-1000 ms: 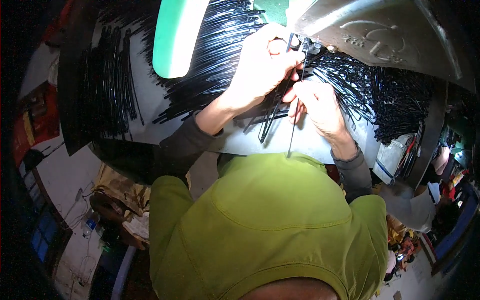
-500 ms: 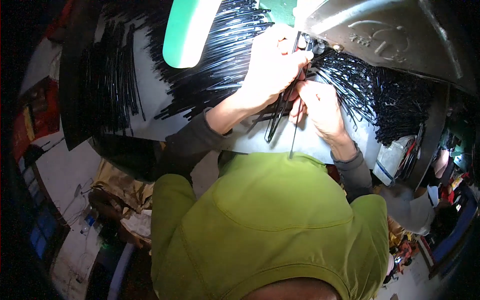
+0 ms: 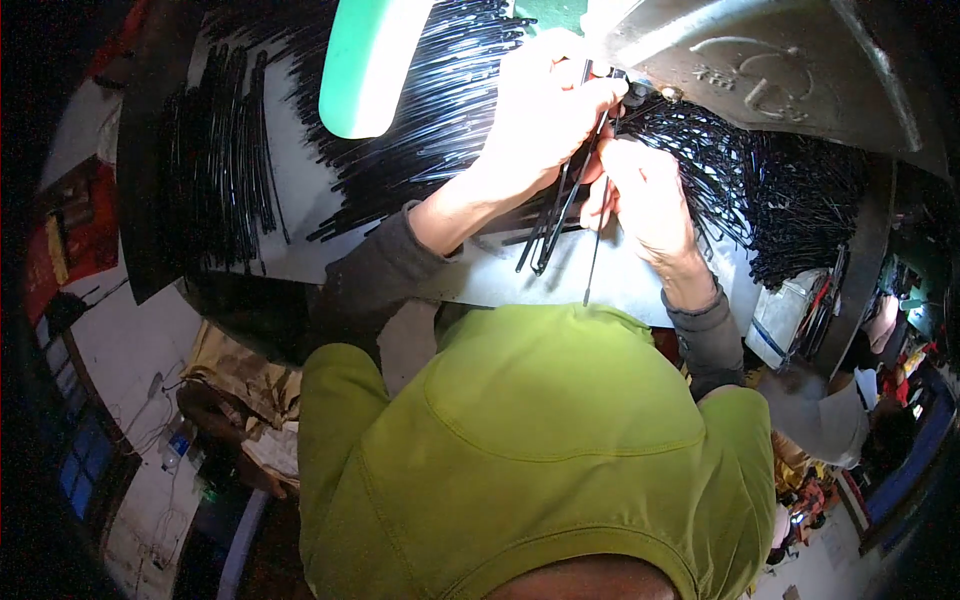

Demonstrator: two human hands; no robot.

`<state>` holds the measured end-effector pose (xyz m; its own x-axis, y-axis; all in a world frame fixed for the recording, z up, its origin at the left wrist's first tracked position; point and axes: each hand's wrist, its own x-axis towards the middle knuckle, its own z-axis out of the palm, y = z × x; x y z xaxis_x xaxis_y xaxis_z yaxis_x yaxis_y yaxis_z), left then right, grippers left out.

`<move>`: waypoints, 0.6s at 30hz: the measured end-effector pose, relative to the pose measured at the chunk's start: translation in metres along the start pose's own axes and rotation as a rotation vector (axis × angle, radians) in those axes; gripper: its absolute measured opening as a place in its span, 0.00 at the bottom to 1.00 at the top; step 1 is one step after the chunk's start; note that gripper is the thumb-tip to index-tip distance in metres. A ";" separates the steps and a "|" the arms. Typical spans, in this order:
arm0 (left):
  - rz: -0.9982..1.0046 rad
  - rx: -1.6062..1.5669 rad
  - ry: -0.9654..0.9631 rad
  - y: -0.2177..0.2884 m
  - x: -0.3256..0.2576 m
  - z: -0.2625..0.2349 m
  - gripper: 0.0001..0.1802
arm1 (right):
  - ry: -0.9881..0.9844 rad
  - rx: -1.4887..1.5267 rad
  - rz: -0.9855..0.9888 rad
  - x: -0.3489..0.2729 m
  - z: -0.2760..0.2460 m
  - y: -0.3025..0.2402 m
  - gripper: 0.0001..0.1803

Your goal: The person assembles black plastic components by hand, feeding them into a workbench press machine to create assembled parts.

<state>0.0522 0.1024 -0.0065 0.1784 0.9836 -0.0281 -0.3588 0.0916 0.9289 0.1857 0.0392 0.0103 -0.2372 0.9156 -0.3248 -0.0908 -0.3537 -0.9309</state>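
My left hand (image 3: 540, 115) is closed around several thin black rods (image 3: 556, 228), whose lower ends hang down toward my body. Just to its right, my right hand (image 3: 648, 200) pinches one thin dark rod (image 3: 596, 250) that points down toward my green top. Both hands are close together beside a small metal fitting (image 3: 640, 93) at the edge of a grey metal machine housing (image 3: 740, 65). Strong light washes out part of the left hand, and the rods' upper ends are partly hidden by my fingers.
Many black rods (image 3: 430, 120) lie in a pile to the left, with another bunch (image 3: 215, 160) farther left. A tangled heap of black pieces (image 3: 800, 190) lies to the right on the pale worktop (image 3: 480, 280). A green-and-white lamp-like panel (image 3: 365, 70) hangs over the rods.
My right hand has risen slightly with its single rod. The rods in my left hand have fanned apart a little, their lower ends shifting slightly up.
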 end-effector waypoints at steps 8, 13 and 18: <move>-0.152 -0.003 -0.103 0.015 -0.003 0.001 0.06 | -0.052 0.251 0.062 -0.007 0.005 -0.006 0.21; -0.165 -0.107 -0.083 0.012 -0.005 0.002 0.10 | 0.096 0.301 0.004 -0.007 0.023 0.006 0.18; 0.015 0.009 -0.151 0.020 -0.005 -0.019 0.09 | -0.027 -0.043 -0.038 -0.024 0.033 -0.003 0.12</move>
<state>0.0269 0.1021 0.0049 0.3088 0.9502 0.0413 -0.3541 0.0745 0.9322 0.1596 0.0120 0.0269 -0.2607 0.9224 -0.2851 -0.0587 -0.3099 -0.9490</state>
